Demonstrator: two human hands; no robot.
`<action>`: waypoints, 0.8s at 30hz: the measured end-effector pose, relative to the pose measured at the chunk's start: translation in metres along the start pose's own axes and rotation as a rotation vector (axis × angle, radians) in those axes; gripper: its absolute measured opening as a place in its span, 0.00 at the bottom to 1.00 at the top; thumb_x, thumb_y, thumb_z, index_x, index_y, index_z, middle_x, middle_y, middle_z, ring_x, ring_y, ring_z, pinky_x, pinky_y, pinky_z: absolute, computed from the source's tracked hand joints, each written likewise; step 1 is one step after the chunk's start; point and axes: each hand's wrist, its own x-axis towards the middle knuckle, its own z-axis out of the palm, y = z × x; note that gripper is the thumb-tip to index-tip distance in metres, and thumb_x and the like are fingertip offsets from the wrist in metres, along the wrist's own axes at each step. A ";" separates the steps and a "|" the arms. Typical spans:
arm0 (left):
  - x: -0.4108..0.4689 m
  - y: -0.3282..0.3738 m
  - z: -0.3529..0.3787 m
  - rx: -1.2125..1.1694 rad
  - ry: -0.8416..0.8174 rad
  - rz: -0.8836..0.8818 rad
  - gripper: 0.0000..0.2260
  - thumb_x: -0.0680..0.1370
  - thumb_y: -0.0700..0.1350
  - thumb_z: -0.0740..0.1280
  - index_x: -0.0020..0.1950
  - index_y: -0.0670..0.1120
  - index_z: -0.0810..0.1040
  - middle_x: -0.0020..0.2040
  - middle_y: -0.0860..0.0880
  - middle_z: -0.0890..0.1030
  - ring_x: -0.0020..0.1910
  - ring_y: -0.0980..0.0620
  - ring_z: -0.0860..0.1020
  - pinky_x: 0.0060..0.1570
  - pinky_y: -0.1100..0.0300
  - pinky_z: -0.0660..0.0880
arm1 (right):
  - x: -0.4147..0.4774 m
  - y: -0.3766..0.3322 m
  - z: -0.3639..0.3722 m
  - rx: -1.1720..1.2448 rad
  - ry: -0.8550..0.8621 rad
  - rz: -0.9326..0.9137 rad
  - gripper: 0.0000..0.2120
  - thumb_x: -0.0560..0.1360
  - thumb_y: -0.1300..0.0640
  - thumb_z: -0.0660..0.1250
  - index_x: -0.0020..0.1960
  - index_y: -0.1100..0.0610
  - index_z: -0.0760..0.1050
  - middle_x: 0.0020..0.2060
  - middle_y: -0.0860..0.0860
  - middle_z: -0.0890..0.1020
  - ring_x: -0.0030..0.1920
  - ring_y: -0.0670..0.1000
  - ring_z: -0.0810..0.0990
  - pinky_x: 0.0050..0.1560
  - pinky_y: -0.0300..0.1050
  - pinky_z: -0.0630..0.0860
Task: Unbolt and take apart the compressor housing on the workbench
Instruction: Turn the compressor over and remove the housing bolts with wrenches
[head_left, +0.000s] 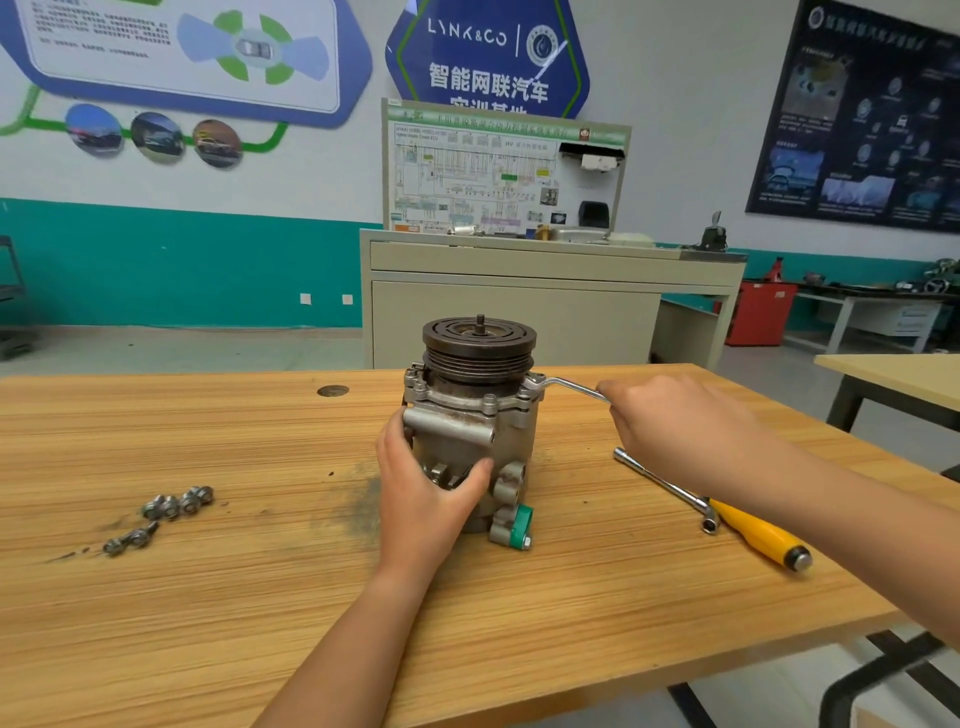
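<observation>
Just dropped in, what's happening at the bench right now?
A person is unbolting the grey metal compressor with the dark grooved pulley, upright on the wooden workbench. The left hand grips its body; the right hand holds a bent silver wrench set at a bolt on the upper flange. Several loose bolts lie to the left; a silver L-shaped socket wrench and a yellow-handled tool lie on the right.

Auto training workshop, wiring-diagram board (475, 179), wall posters (857, 114)
</observation>
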 end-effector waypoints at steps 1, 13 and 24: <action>0.000 0.000 0.000 0.011 0.001 0.003 0.44 0.66 0.49 0.77 0.75 0.47 0.56 0.70 0.50 0.63 0.68 0.55 0.63 0.60 0.68 0.64 | 0.000 -0.002 -0.004 -0.035 -0.012 0.001 0.15 0.79 0.61 0.53 0.63 0.51 0.67 0.31 0.48 0.67 0.31 0.48 0.66 0.26 0.41 0.62; 0.000 -0.001 0.001 0.026 0.020 0.046 0.43 0.67 0.47 0.77 0.75 0.43 0.56 0.72 0.48 0.59 0.70 0.51 0.62 0.67 0.58 0.65 | -0.002 -0.016 -0.022 -0.221 -0.065 -0.082 0.11 0.80 0.56 0.51 0.59 0.57 0.67 0.29 0.48 0.66 0.29 0.49 0.68 0.27 0.41 0.68; -0.001 -0.002 0.002 0.060 0.058 0.067 0.43 0.67 0.49 0.76 0.75 0.43 0.56 0.73 0.53 0.55 0.70 0.58 0.58 0.64 0.66 0.60 | 0.011 -0.003 -0.014 -0.294 0.011 -0.148 0.14 0.79 0.58 0.51 0.63 0.54 0.65 0.27 0.49 0.66 0.26 0.48 0.64 0.23 0.40 0.60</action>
